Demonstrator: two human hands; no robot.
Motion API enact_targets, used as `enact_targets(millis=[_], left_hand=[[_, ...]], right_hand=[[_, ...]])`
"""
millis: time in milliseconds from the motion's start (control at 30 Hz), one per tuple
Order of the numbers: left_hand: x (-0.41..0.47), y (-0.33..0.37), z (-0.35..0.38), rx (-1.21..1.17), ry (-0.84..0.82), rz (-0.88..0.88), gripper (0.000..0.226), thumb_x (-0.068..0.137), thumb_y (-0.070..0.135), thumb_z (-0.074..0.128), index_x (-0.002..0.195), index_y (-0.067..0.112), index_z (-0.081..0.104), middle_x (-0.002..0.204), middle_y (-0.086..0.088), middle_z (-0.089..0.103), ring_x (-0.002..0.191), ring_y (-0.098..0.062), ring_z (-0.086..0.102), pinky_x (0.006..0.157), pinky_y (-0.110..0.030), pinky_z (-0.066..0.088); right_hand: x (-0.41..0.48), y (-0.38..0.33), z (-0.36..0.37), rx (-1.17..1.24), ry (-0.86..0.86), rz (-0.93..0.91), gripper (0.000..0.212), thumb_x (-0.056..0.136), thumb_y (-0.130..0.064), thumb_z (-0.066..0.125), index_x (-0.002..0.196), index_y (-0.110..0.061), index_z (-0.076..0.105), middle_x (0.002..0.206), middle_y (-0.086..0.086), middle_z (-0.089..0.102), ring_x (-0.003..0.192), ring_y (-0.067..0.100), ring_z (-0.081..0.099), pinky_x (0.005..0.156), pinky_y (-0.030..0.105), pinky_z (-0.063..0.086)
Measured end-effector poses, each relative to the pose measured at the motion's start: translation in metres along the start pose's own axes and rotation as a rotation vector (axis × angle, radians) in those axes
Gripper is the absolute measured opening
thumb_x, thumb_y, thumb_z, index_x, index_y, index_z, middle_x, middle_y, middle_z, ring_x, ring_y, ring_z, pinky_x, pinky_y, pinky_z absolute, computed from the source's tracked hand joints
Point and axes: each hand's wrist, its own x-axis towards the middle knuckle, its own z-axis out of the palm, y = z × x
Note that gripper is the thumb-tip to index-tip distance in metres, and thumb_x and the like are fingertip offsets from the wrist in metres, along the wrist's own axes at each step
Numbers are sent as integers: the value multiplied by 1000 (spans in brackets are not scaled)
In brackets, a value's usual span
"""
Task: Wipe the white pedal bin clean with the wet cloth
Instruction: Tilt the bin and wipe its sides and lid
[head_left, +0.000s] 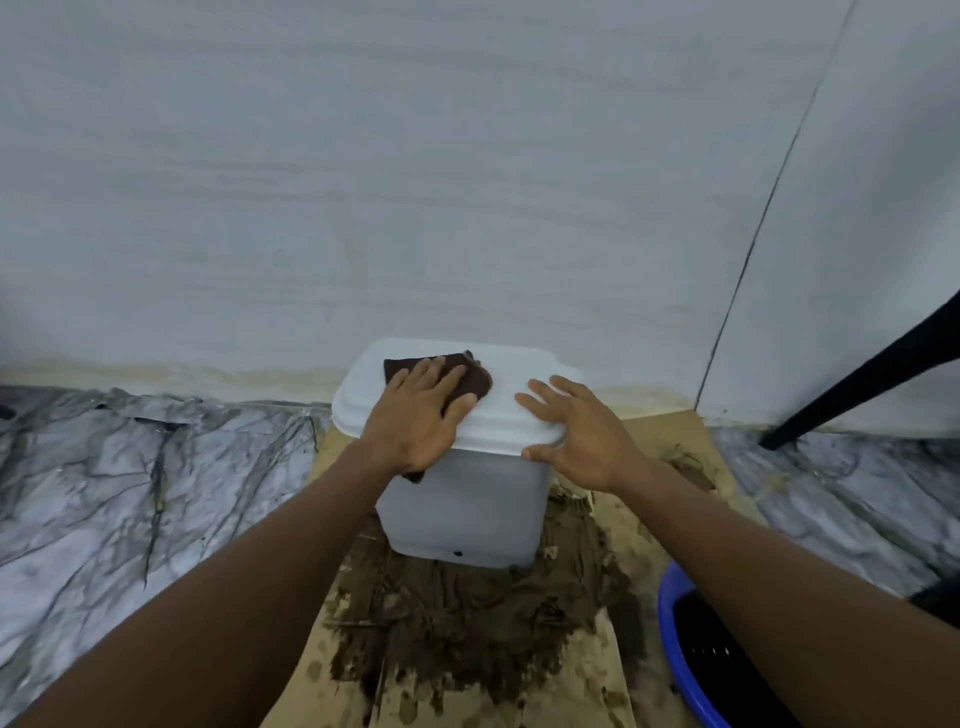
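Note:
The white pedal bin (467, 499) stands on soiled cardboard against the wall, its lid (511, 410) closed. A dark brown cloth (470, 376) lies flat on the left part of the lid. My left hand (421, 415) presses down on the cloth with its fingers spread. My right hand (576, 431) rests on the lid's right front corner, fingers apart, thumb hooked under the rim. It holds nothing.
Brown cardboard (571, 691) under the bin is smeared with dark mud (457, 613). A blue basin (685, 654) with dark water sits at the lower right. A black chair leg (857, 374) slants at the right. Marble floor (130, 493) spreads to the left.

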Motion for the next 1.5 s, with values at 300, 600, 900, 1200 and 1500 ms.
enact_targets(millis=[300,600,900,1200,1500], left_hand=[[-5,22,5,14,-22,243,53,109,42,20,159,26,17,168,1,12,154,-15,3,125,-35,1],[11,-14,15,-44,162,-30,54,107,44,21,156,24,31,165,-1,24,153,-19,14,125,-39,7],[3,-7,22,-68,220,0,65,100,50,14,155,23,35,164,0,27,153,-18,14,125,-39,5],[-11,13,25,-70,258,187,62,103,46,16,153,18,38,162,-4,30,153,-19,16,124,-35,3],[20,63,31,-90,243,248,59,104,42,15,154,19,36,164,-5,26,154,-19,11,124,-34,-4]], right_hand=[[-5,-6,-1,-33,31,17,75,93,-44,63,156,-28,26,165,-8,16,153,17,4,124,36,4],[4,13,-6,-63,64,-62,98,78,-58,73,156,-28,23,165,-6,15,153,12,6,124,35,8],[16,23,-2,45,-18,42,112,65,-73,74,156,-38,19,166,-9,1,153,11,-6,124,40,4],[-34,16,-16,-125,-3,132,113,66,-85,60,157,-34,14,167,-2,2,153,17,-1,123,42,15],[-71,-24,-18,-498,-13,320,107,77,-87,37,155,-16,17,156,20,28,141,36,31,104,45,41]])
